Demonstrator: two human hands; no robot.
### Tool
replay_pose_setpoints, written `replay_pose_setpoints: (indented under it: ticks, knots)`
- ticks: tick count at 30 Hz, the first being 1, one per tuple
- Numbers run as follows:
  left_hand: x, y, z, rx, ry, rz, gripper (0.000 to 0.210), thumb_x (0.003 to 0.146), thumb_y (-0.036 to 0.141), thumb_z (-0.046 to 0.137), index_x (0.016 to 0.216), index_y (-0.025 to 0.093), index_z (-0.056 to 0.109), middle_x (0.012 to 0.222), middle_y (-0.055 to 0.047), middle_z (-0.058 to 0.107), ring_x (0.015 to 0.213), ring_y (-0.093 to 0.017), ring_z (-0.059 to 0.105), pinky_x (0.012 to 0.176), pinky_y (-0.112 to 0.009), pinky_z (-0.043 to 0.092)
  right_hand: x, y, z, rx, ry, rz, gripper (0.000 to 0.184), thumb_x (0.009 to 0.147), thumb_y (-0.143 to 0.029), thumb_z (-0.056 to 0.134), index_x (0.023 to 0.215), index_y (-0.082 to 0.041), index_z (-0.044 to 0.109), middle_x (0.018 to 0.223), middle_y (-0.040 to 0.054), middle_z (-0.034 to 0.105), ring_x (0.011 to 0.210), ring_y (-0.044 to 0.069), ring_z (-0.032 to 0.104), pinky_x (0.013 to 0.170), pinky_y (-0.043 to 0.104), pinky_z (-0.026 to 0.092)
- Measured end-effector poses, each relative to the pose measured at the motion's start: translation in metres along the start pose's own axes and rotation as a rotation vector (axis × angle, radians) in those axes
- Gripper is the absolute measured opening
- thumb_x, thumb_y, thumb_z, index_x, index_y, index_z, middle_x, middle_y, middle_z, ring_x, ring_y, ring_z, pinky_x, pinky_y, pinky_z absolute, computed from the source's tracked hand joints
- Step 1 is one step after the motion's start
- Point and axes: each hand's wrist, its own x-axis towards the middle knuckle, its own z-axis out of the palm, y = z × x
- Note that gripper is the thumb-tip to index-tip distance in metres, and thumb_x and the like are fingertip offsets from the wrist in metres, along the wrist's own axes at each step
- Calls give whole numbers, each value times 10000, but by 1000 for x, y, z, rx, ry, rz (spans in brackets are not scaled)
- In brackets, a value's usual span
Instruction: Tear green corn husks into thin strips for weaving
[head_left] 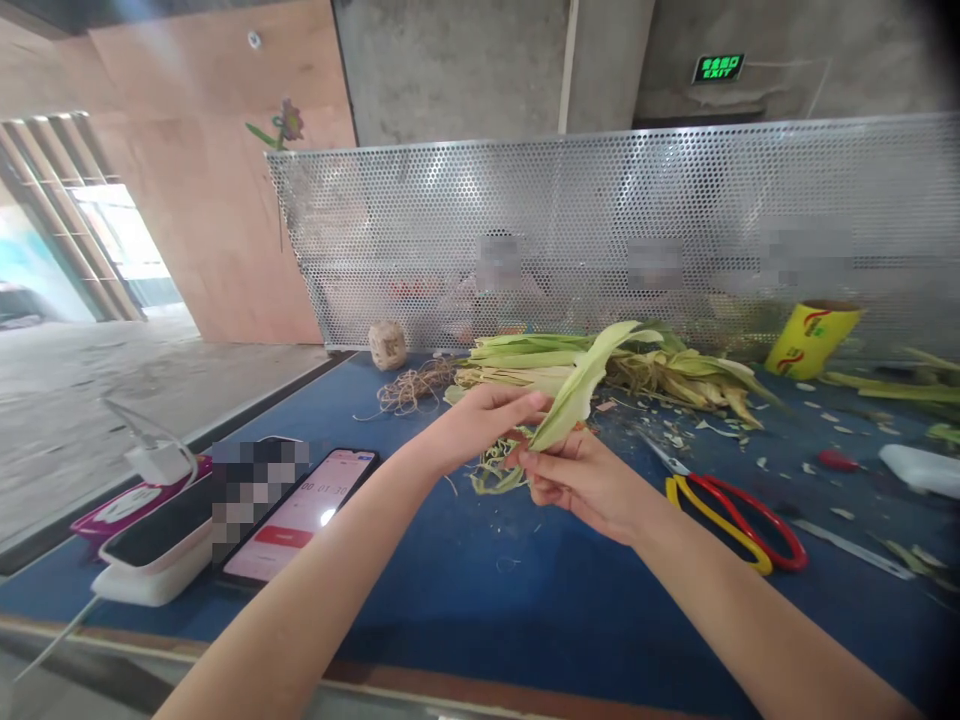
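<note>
Fingers of the right hand (589, 485) are closed on the lower end of a green leaf (577, 395); those of the left hand (480, 425) are at its edge, partly hidden, so I cannot tell their grip. The leaf is above the blue table (450, 590), before a leaf pile (517, 358). Smaller are the scissors (697, 480) at right and, left of the pile, the twine (416, 385).

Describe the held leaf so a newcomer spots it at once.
Start at the blue table; above its middle, find the left hand and right hand close together. The leaf rises from the right hand, slanting up and rightward. Unlike the leaves heaped behind it, this one is held up off the table.
</note>
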Motion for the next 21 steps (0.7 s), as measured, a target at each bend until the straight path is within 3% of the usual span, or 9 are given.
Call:
replay_pose_setpoints:
  ticks: [2, 4, 7, 9, 11, 13, 17, 21]
  knots:
    - [0, -7, 0, -87, 108, -23, 315, 790, 390, 499, 969, 168, 632, 904, -77, 664, 754, -152, 611, 578, -224, 456, 1, -2, -1, 80, 66, -69, 162, 637, -316, 709, 660, -159, 674, 480, -56, 389, 467, 49, 302, 480, 232, 269]
    - [-2, -15, 3, -86, 149, -112, 259, 763, 361, 535, 882, 150, 627, 821, -65, 645, 679, -130, 592, 541, -210, 446, 3, -4, -2, 120, 105, -155, 145, 641, -307, 705, 630, -166, 677, 489, -51, 384, 481, 54, 297, 494, 238, 284]
    - [-7, -26, 15, 23, 2, -180, 176, 712, 282, 578, 852, 175, 577, 730, -13, 589, 647, -137, 584, 490, -211, 451, 6, -7, -6, 130, 132, -271, 133, 644, -302, 699, 641, -170, 689, 506, -39, 401, 504, 67, 324, 492, 241, 285]
    - [-11, -31, 23, 274, 96, -29, 169, 692, 285, 596, 822, 186, 553, 664, 11, 556, 582, -126, 558, 456, -209, 433, 7, -8, -8, 152, 187, -305, 139, 620, -297, 713, 662, -164, 697, 526, -29, 442, 521, 71, 352, 493, 238, 297]
    - [-14, -35, 30, 588, 319, 191, 158, 684, 307, 618, 720, 183, 527, 629, 18, 533, 541, -112, 523, 468, -219, 426, 7, -9, -9, 170, 236, -309, 156, 607, -299, 720, 666, -155, 699, 559, -15, 495, 527, 69, 369, 489, 229, 310]
    - [-16, -39, 33, 813, 453, 441, 161, 714, 301, 610, 674, 180, 511, 626, 15, 544, 541, -107, 519, 501, -228, 441, 6, -10, -8, 183, 244, -299, 172, 616, -313, 714, 677, -153, 701, 569, -7, 521, 514, 66, 387, 460, 217, 311]
    - [-15, -44, 34, 944, 393, 830, 100, 772, 210, 574, 869, 186, 573, 821, -28, 657, 724, -126, 611, 658, -243, 504, 2, -10, -4, 228, 235, -213, 191, 610, -343, 718, 710, -181, 705, 503, -27, 493, 459, 66, 421, 376, 183, 277]
    - [-17, -45, 35, 975, 410, 886, 136, 775, 149, 570, 891, 206, 612, 844, -15, 672, 764, -120, 630, 688, -229, 506, 1, -10, -1, 215, 195, -218, 180, 595, -347, 730, 679, -189, 710, 524, -18, 544, 489, 68, 455, 440, 194, 354]
